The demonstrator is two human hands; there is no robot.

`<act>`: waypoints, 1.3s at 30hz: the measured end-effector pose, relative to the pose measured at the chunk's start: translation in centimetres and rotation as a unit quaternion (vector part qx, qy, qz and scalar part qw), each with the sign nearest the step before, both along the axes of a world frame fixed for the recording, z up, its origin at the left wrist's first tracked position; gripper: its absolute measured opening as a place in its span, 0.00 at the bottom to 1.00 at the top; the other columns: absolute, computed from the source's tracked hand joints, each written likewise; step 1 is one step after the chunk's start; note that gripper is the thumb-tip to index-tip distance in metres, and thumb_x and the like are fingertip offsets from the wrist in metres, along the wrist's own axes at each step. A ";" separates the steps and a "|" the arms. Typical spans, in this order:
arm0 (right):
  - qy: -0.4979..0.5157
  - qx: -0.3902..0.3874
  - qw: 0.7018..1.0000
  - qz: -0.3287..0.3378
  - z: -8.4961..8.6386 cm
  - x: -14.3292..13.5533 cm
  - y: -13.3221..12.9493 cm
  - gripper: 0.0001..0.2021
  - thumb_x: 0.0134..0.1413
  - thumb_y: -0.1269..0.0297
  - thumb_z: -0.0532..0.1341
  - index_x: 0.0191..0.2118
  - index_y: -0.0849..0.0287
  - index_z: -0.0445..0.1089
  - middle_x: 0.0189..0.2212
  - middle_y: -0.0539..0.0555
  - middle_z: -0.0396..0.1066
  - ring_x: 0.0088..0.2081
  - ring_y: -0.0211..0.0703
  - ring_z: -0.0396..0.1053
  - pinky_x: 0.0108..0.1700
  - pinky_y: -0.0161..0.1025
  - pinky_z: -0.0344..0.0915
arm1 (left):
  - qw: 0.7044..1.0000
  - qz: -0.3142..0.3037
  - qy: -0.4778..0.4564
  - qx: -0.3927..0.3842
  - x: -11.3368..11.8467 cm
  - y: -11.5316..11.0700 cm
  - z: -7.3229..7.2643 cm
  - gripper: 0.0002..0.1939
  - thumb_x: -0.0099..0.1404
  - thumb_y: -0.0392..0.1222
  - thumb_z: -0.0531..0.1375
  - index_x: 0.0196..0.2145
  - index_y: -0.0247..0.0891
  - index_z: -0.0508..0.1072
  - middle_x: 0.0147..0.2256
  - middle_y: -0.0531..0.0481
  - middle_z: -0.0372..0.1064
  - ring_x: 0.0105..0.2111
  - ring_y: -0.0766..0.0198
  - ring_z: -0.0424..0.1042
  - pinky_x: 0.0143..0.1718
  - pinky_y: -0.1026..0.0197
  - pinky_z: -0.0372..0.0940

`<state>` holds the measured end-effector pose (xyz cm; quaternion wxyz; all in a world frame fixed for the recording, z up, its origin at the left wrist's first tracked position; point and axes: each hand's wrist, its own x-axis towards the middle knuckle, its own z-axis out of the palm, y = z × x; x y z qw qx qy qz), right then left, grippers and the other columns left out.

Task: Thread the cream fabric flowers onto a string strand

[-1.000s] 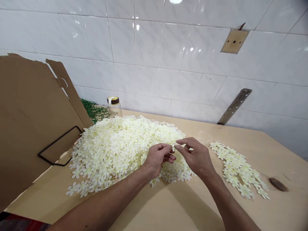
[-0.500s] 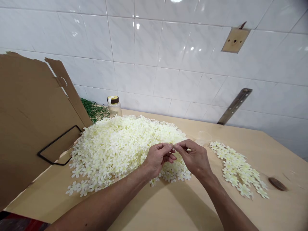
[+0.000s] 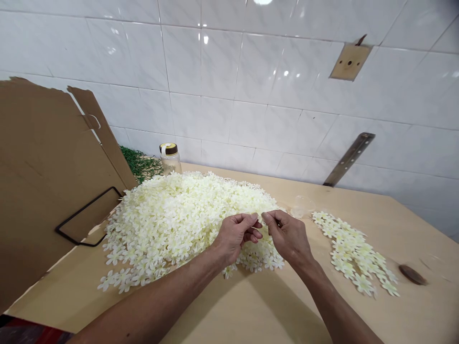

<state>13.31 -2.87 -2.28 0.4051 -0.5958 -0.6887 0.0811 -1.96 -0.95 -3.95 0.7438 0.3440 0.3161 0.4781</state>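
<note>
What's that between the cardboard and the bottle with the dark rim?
In the head view, a tangle of green strands lies between the cardboard and the bottle.

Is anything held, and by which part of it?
It cannot be told: the left hand and right hand have fingertips close together, but nothing between them shows clearly.

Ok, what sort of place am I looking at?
Probably a makeshift craft workspace, perhaps in a home: a large heap of artificial flowers on a plain tabletop, a cardboard sheet standing beside it, and a tiled wall behind.
</note>
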 end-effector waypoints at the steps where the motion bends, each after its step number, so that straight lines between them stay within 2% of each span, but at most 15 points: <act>1: 0.000 -0.003 1.000 -0.004 0.0 0.0 0.0 0.19 0.63 0.51 0.55 0.26 0.57 0.70 0.20 0.49 0.67 0.23 0.39 0.64 0.29 0.35 0.59 | 1.000 0.000 0.002 0.000 0.0 0.0 0.0 0.19 0.52 0.50 0.71 0.29 0.28 0.75 0.30 0.45 0.72 0.23 0.69 0.70 0.23 0.67 0.63; 10: 0.030 -0.043 0.999 -0.004 -0.2 -0.2 0.0 0.21 0.63 0.49 0.54 0.24 0.57 0.66 0.18 0.49 0.69 0.21 0.39 0.66 0.27 0.35 0.59 | 1.000 -0.005 0.014 0.000 -0.1 -0.1 0.1 0.14 0.55 0.45 0.69 0.30 0.28 0.76 0.32 0.43 0.73 0.24 0.69 0.71 0.24 0.67 0.64; 15: 0.125 -0.135 0.983 0.027 0.0 0.0 0.3 0.22 0.62 0.45 0.54 0.25 0.57 0.66 0.19 0.49 0.70 0.19 0.38 0.67 0.26 0.34 0.62 | 1.000 0.006 0.022 -0.010 -0.1 -0.1 0.1 0.12 0.55 0.42 0.68 0.28 0.29 0.75 0.30 0.43 0.73 0.23 0.68 0.70 0.23 0.66 0.64; 19: 0.205 -0.156 0.966 0.030 -0.3 0.3 0.7 0.23 0.58 0.42 0.58 0.24 0.58 0.67 0.17 0.48 0.67 0.18 0.36 0.65 0.24 0.34 0.61 | 0.999 0.012 0.029 -0.012 -0.1 0.1 0.0 0.11 0.55 0.42 0.68 0.28 0.29 0.75 0.29 0.43 0.73 0.22 0.68 0.71 0.23 0.66 0.63; 23: 0.328 -0.160 0.930 0.040 -0.5 0.6 1.1 0.23 0.51 0.43 0.64 0.22 0.59 0.67 0.16 0.46 0.59 0.16 0.32 0.54 0.19 0.32 0.53 | 0.999 0.019 0.025 -0.014 -0.2 0.3 -0.1 0.11 0.55 0.42 0.68 0.28 0.29 0.75 0.30 0.43 0.73 0.22 0.67 0.71 0.23 0.66 0.63; 26: 0.416 -0.175 0.890 0.064 -0.2 0.8 1.2 0.22 0.46 0.45 0.68 0.23 0.60 0.67 0.21 0.47 0.60 0.17 0.30 0.48 0.17 0.32 0.47 | 1.000 0.022 0.018 -0.014 -0.3 0.3 -0.1 0.12 0.54 0.43 0.69 0.28 0.29 0.74 0.30 0.43 0.73 0.22 0.67 0.71 0.23 0.66 0.63; 29: 0.452 -0.176 0.871 0.077 0.2 0.9 1.3 0.21 0.44 0.47 0.70 0.23 0.60 0.67 0.22 0.48 0.60 0.18 0.30 0.46 0.16 0.31 0.44 | 0.999 0.027 0.014 -0.016 -0.3 0.4 -0.2 0.13 0.53 0.43 0.69 0.28 0.29 0.74 0.30 0.43 0.73 0.22 0.68 0.71 0.23 0.66 0.62; 32: 0.426 -0.154 0.889 0.065 0.2 1.1 1.3 0.21 0.46 0.46 0.68 0.25 0.60 0.68 0.18 0.45 0.56 0.18 0.31 0.47 0.16 0.32 0.46 | 0.999 0.029 0.013 -0.014 -0.3 0.4 -0.3 0.14 0.52 0.44 0.70 0.29 0.30 0.74 0.31 0.43 0.73 0.22 0.68 0.71 0.23 0.66 0.62; 34: 0.354 -0.113 0.928 0.023 -0.1 1.3 1.3 0.20 0.49 0.45 0.66 0.28 0.60 0.70 0.17 0.46 0.57 0.17 0.33 0.51 0.17 0.33 0.51 | 0.999 0.027 0.015 -0.011 -0.3 0.5 -0.3 0.14 0.52 0.44 0.70 0.29 0.30 0.75 0.31 0.43 0.73 0.22 0.68 0.71 0.23 0.65 0.62; 35: 0.299 -0.080 0.951 -0.007 -0.3 1.4 1.4 0.20 0.51 0.45 0.65 0.30 0.60 0.72 0.18 0.48 0.62 0.19 0.35 0.55 0.19 0.34 0.55 | 0.999 0.027 0.016 -0.010 -0.3 0.5 -0.4 0.14 0.53 0.44 0.70 0.29 0.30 0.75 0.31 0.43 0.73 0.22 0.68 0.71 0.23 0.65 0.62; 37: 0.172 -0.003 0.984 -0.054 -0.6 1.5 1.4 0.17 0.54 0.48 0.63 0.35 0.59 0.75 0.27 0.53 0.72 0.24 0.39 0.64 0.25 0.36 0.62 | 0.999 0.029 0.021 -0.005 -0.3 0.4 -0.4 0.13 0.53 0.44 0.69 0.29 0.30 0.74 0.31 0.43 0.73 0.22 0.67 0.71 0.23 0.65 0.63; 39: 0.075 0.054 0.994 -0.056 -0.7 1.4 1.2 0.15 0.57 0.51 0.62 0.40 0.58 0.76 0.38 0.56 0.75 0.29 0.41 0.68 0.30 0.38 0.65 | 0.999 0.030 0.028 0.001 -0.3 0.4 -0.2 0.12 0.54 0.43 0.68 0.28 0.29 0.74 0.31 0.43 0.73 0.22 0.67 0.71 0.24 0.65 0.63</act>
